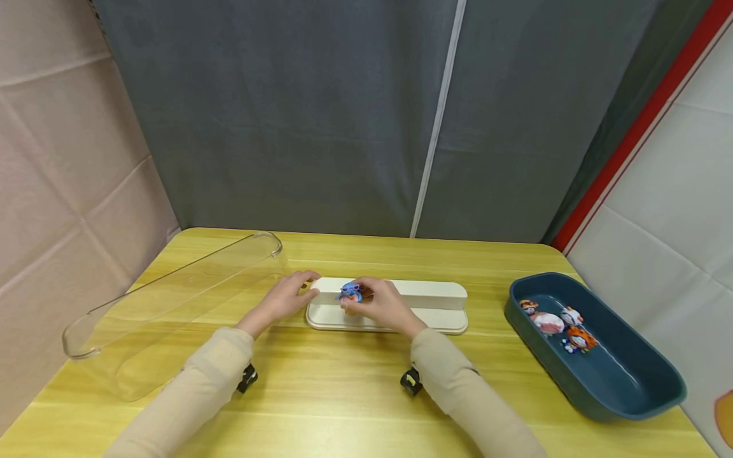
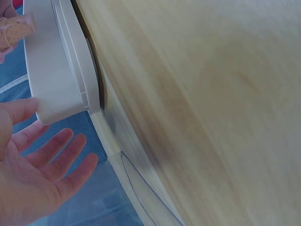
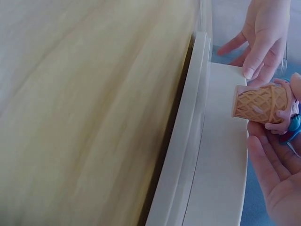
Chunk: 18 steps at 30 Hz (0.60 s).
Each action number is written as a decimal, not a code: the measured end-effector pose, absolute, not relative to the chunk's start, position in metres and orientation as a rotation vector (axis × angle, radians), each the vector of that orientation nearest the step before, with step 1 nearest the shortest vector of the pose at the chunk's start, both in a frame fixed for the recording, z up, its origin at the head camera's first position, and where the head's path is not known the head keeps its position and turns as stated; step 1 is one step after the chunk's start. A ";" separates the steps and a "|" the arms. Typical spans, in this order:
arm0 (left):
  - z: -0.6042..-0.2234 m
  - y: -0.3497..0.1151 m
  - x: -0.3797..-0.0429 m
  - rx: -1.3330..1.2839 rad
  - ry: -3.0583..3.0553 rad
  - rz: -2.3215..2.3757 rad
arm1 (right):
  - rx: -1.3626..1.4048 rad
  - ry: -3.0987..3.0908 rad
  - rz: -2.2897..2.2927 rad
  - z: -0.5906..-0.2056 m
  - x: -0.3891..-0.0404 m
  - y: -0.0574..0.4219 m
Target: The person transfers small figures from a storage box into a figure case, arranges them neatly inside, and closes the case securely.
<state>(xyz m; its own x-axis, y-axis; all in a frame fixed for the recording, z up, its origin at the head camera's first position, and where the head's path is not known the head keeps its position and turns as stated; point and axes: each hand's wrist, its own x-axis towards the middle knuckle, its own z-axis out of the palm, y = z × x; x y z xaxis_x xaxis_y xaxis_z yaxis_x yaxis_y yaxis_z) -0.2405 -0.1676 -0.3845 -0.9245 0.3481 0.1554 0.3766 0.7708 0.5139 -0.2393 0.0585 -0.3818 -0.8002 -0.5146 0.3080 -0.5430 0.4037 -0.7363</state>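
A white stepped display base [image 1: 426, 289] lies lengthwise on the table. Over its left part, my right hand [image 1: 385, 304] pinches a small blue-topped figurine [image 1: 350, 292]. From the right wrist, the figurine's waffle-cone bottom [image 3: 261, 102] shows, with pink drips and teal above, held between thumb and fingers close over the white step. My left hand [image 1: 284, 297] is at the base's left end. In the left wrist view, the thumb of that hand [image 2: 35, 183] lies against the corner of the base, and its other fingers spread loosely beyond the end.
A clear curved plastic cover [image 1: 189, 299] stands on the left of the table [image 1: 321, 394]. At the right is a dark blue tub [image 1: 624, 375] holding several small figurines [image 1: 578, 340]. A grey curtain [image 1: 286, 127] hangs behind the table.
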 end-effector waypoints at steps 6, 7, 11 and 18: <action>-0.385 -0.168 -0.241 -0.598 -2.910 -0.852 | 0.921 -2.598 1.390 -0.385 -0.238 0.050; -0.385 -0.168 -0.241 -0.599 -2.910 -0.855 | 0.906 -2.600 1.390 -0.385 -0.237 0.049; -0.384 -0.168 -0.240 -0.606 -2.909 -0.860 | 0.867 -2.611 1.364 -0.388 -0.237 0.045; -0.384 -0.168 -0.240 -0.604 -2.908 -0.862 | 0.824 -2.598 1.371 -0.390 -0.234 0.039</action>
<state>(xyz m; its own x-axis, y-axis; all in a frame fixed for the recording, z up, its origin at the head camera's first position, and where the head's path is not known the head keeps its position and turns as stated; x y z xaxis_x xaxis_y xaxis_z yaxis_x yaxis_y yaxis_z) -0.2396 -0.1680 -0.3842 -0.9225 0.3533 0.1553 0.3809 0.7685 0.5142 -0.2341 0.0390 -0.3902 -0.8502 -0.4182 0.3197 -0.4999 0.4514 -0.7391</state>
